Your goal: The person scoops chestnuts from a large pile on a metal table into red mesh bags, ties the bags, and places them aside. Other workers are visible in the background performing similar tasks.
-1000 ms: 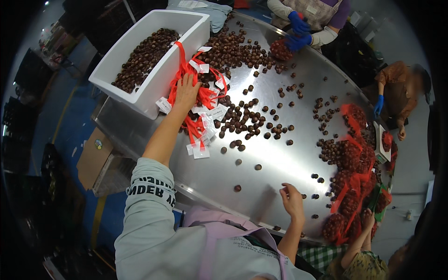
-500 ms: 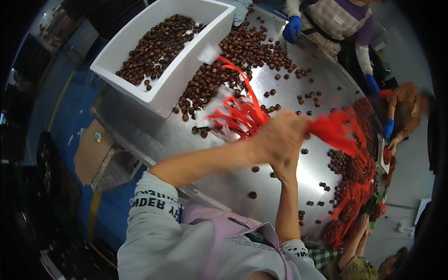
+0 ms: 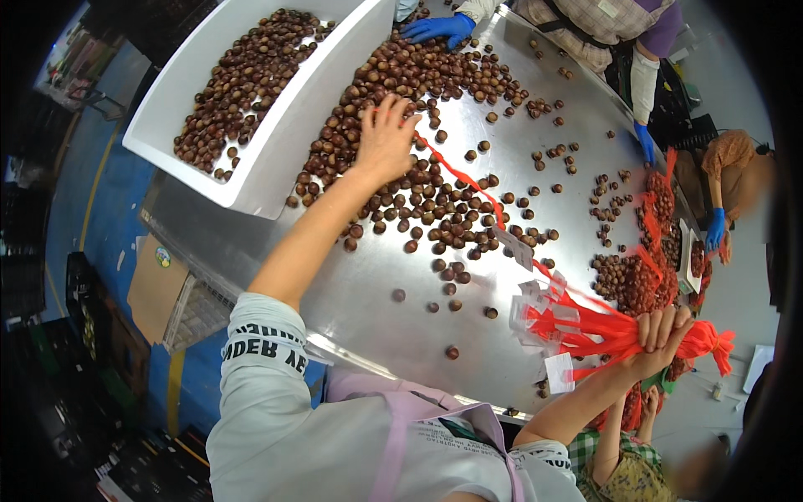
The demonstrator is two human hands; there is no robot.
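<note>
My left hand [image 3: 386, 142] reaches over a heap of round brown nuts [image 3: 418, 71] that look like chestnuts. Its fingers are apart, and a thin red mesh strip [image 3: 456, 173] runs under them; the underside of this hand is hidden. From there the strip stretches rightward to a bunch of red mesh bags [image 3: 577, 322] with white tags [image 3: 559, 372]. My right hand [image 3: 661, 339] is closed round that bunch at the right, above the near side of the metal table [image 3: 368, 301]. The gathered end of the bunch sticks out beyond its fingers.
A white tub [image 3: 276, 138] of nuts stands at the upper left. A co-worker's blue-gloved hand [image 3: 441, 30] touches the heap's far side. Filled red net bags [image 3: 657, 268] lie along the right edge, where other people work. Cardboard [image 3: 156, 280] stands by the left edge.
My hands have parted: the left has moved up and left onto the nuts, the right has carried the bunch right and nearer me. The co-worker's blue-gloved hand has moved left onto the heap.
</note>
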